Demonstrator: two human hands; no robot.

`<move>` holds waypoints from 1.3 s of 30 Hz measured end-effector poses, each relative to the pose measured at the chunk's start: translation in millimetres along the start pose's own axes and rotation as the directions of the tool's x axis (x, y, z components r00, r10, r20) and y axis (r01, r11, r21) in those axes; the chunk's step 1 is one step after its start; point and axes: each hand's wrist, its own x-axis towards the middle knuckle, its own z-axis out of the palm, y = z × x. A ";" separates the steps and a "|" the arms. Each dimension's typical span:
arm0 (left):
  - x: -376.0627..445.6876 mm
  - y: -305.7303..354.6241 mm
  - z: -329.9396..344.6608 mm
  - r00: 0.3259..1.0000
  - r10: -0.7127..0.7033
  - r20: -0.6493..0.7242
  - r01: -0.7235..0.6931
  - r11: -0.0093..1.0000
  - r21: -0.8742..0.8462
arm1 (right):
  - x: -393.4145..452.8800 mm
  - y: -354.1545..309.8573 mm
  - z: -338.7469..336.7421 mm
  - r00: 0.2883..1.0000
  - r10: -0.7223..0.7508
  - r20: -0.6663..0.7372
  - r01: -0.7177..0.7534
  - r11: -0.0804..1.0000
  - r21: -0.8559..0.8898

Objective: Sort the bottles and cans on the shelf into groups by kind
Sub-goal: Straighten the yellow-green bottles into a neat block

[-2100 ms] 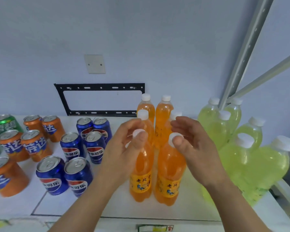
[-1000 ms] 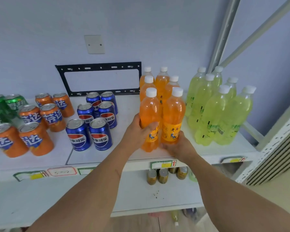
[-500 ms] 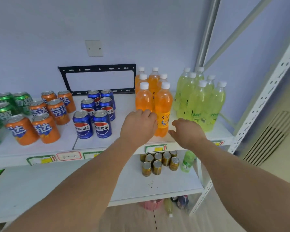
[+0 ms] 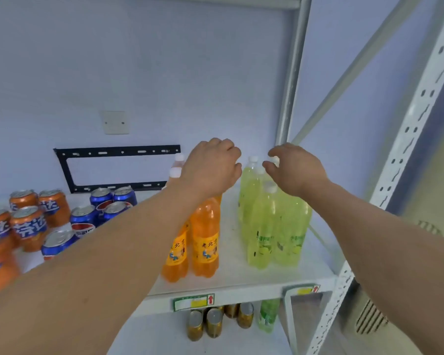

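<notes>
I see both hands raised at mid-frame over the bottle tops: my left hand (image 4: pixel 212 166) above the orange bottles (image 4: pixel 205 237), my right hand (image 4: pixel 294 168) above the green bottles (image 4: pixel 272 226), fingers loosely curled, holding nothing. On the shelf (image 4: pixel 241 285) each kind already stands grouped, blue cans (image 4: pixel 85 221) and orange cans (image 4: pixel 28 226) at left, probably for tidy rows.

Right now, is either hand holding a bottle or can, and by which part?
Nothing is plainly held. The left hand hovers curled over the orange bottles; the right hand reaches toward the green bottles' caps, contact unclear.
</notes>
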 end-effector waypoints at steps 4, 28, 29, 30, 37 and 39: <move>60.5 1.9 33.1 0.935 -0.207 0.289 0.260 0.953 -0.158 | 55.3 50.6 12.9 0.983 0.139 0.116 -0.158 0.973 0.167; 171.3 4.5 149.7 0.682 -0.135 0.718 0.342 0.928 -0.150 | 174.7 104.5 104.2 0.850 0.045 0.525 -0.128 0.984 0.123; 172.2 6.4 150.5 0.689 -0.141 0.711 0.339 0.930 -0.145 | 175.1 104.9 103.4 0.846 0.042 0.532 -0.135 0.981 0.137; 173.3 8.2 151.7 0.692 -0.143 0.708 0.337 0.931 -0.142 | 175.4 105.2 102.8 0.841 0.038 0.539 -0.143 0.978 0.154; 180.1 8.7 153.6 0.637 -0.156 0.755 0.381 0.915 -0.132 | 176.6 108.4 98.9 0.818 0.020 0.575 -0.202 0.946 0.254; 177.0 8.3 153.5 0.626 -0.173 0.761 0.404 0.906 -0.127 | 174.9 108.0 96.4 0.813 0.023 0.582 -0.205 0.947 0.249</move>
